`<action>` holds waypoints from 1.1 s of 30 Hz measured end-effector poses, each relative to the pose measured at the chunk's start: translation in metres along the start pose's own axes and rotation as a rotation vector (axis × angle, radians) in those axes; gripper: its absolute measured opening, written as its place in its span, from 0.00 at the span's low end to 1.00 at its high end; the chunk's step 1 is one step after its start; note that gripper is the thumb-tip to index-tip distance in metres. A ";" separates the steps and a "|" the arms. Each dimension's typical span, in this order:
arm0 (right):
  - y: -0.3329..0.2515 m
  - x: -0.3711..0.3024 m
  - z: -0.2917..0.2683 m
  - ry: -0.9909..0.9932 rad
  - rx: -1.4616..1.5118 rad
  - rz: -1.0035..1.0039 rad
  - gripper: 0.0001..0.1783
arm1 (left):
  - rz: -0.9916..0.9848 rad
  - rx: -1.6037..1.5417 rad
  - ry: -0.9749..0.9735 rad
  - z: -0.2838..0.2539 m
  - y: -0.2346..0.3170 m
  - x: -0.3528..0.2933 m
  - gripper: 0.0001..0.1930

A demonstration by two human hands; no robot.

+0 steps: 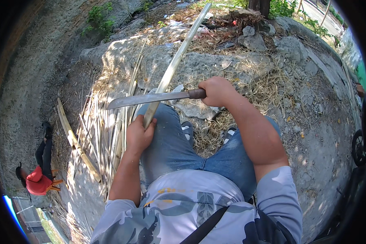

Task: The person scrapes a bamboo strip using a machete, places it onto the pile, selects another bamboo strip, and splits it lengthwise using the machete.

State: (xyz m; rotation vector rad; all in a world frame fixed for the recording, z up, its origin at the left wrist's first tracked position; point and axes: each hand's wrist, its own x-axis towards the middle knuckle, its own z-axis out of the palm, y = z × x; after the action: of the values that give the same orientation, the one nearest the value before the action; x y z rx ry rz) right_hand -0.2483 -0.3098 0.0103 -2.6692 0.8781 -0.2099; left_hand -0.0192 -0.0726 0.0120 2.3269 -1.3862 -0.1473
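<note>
A: What is nearest to us?
B: The jeans of the person. Above them, on the left, the left hand is closed around the near end of the strip, which is pale and long, and points far and a little right.
A: And the right hand?
B: It grips the knife by its brown handle. The blade points left and crosses the strip, a little beyond the left hand. Whether it touches, I cannot tell.
A: What is around?
B: Beyond the knees are the sandals. To the left lie many thin sticks, then a thick pole. Farther left is a person in red. Far to the right spread curly shavings, and behind them stand a stone and a trunk.
</note>
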 end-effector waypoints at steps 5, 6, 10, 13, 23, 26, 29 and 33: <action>-0.015 0.000 -0.004 0.188 -0.105 -0.224 0.11 | 0.015 -0.086 0.097 0.008 -0.011 -0.004 0.22; -0.017 0.001 -0.004 0.183 -0.142 -0.266 0.11 | 0.016 -0.087 0.097 0.008 -0.012 -0.005 0.22; -0.007 0.004 0.000 0.274 -0.109 -0.265 0.12 | 0.005 -0.086 0.052 0.008 -0.014 -0.004 0.23; 0.000 0.008 0.007 0.327 -0.186 -0.275 0.12 | 0.015 -0.063 0.030 0.006 -0.007 -0.003 0.24; -0.020 0.008 0.016 0.175 -0.177 -0.258 0.11 | -0.034 0.046 -0.119 -0.012 0.002 0.005 0.24; -0.004 0.011 0.008 0.243 -0.174 -0.190 0.11 | -0.095 0.006 -0.103 -0.010 0.001 0.000 0.24; 0.035 0.011 -0.008 0.264 -0.034 0.128 0.11 | -0.084 -0.057 -0.097 -0.010 0.004 0.001 0.23; 0.047 0.000 -0.014 0.216 0.047 0.315 0.12 | -0.089 0.033 -0.139 -0.010 0.007 0.007 0.24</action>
State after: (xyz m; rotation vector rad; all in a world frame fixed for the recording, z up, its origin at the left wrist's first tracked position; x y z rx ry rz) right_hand -0.2770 -0.3491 0.0077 -2.4526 1.3267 -0.4418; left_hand -0.0180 -0.0785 0.0251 2.4478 -1.3584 -0.3201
